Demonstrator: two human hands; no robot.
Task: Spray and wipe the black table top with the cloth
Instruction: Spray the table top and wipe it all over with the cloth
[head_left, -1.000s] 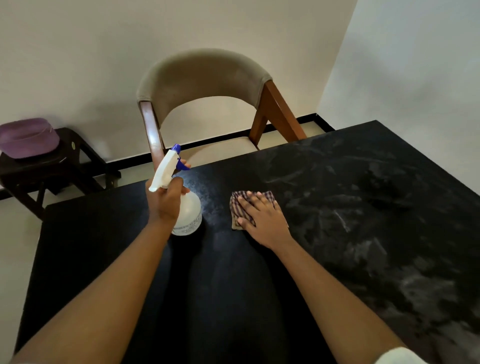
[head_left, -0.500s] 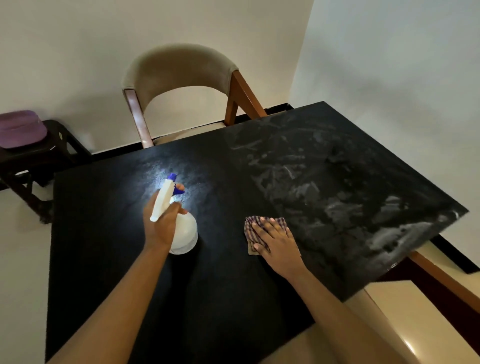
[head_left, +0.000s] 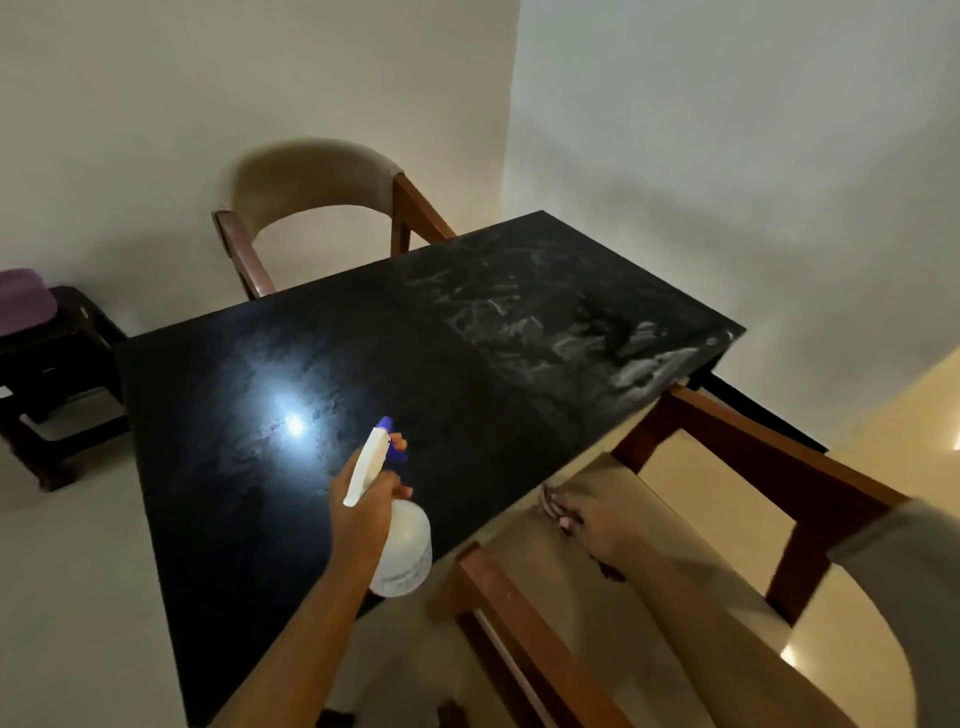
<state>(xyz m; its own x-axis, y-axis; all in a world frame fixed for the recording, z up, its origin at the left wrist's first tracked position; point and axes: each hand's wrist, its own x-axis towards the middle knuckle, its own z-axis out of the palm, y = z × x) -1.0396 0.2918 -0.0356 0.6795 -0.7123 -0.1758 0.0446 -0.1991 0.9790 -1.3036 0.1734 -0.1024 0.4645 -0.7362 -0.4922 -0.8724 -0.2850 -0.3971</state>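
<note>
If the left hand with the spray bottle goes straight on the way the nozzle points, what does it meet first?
Probably the black table top itself, near the bright glare: the left hand aims the spray bottle forward and slightly down over bare surface. Nothing else stands in that line, though depth is unclear.

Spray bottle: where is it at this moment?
In the head view, the spray bottle is in the left hand, raised over the near edge of the black table top, left of the right hand.

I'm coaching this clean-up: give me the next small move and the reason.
Probably bring the right hand and its cloth back onto the table top toward the streaky grey far-right corner. The cloth sits at the table's near edge, while the left hand holds the spray bottle over the darker part.
</note>
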